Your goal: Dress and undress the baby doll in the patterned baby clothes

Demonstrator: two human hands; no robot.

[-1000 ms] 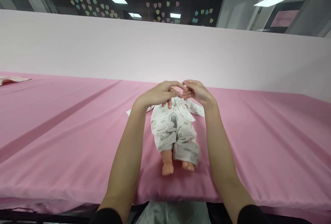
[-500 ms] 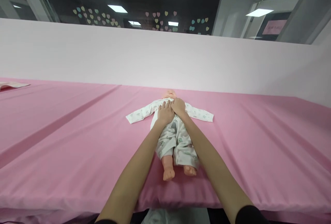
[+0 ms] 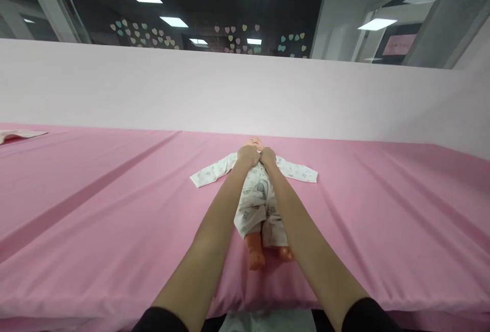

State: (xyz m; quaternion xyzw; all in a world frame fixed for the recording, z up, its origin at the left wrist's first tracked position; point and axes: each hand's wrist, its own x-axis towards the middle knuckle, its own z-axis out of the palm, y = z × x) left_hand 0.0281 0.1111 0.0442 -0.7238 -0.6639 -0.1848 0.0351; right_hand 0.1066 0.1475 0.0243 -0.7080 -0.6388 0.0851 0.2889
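Doll (image 3: 257,204) lies on its back on the pink bench (image 3: 383,230), mid-frame, head at 12 o'clock, bare feet at 6 o'clock near the front edge. It wears a white printed sleepsuit (image 3: 255,196); both sleeves are spread flat, one out to 9 o'clock, one to 3 o'clock.

Left hand (image 3: 248,155) sits at the doll's upper chest, just below the head, fingers curled down onto the sleepsuit at the collar. Right hand (image 3: 267,156) is right beside it at 3 o'clock, touching or nearly touching the left, same curled pose on the fabric. Both look pinched on the sleepsuit neckline, but the fingertips are small and far off, so I can't confirm a real grip versus just pressing.

Both forearms run from 6 o'clock up along the doll's body, left arm along its left flank in frame, right arm crossing over the near leg.

Doll's head is mostly hidden behind the hands; only the top shows.

A folded pale cloth (image 3: 19,135) lies at the far 9 o'clock edge of the bench, well apart. Pale pink wall panel (image 3: 245,92) stands behind.
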